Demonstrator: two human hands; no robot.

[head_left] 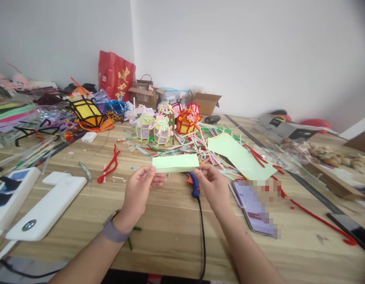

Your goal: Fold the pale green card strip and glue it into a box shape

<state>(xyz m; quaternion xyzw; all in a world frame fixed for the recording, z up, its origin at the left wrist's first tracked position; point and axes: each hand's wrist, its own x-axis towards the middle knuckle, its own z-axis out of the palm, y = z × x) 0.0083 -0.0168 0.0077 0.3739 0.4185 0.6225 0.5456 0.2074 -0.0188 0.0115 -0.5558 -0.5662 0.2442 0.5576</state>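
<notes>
Both my hands hold a light green paper strip (175, 162) level above the wooden table (170, 232). My left hand (140, 188) pinches its left end and my right hand (211, 185) pinches its right end. Under the strip lies a blue-handled glue gun (195, 187) with a black cord running toward me. A larger light green sheet (239, 156) lies just right of my right hand. A phone (255, 206) rests on the table beside my right wrist.
Pipe-cleaner lanterns (154, 128) and loose pipe cleaners crowd the table's middle back. A red pipe cleaner (110, 165) lies left of my hands. White devices (48, 207) sit at the left edge. Cardboard boxes (206, 102) and a red bag (116, 75) stand by the wall.
</notes>
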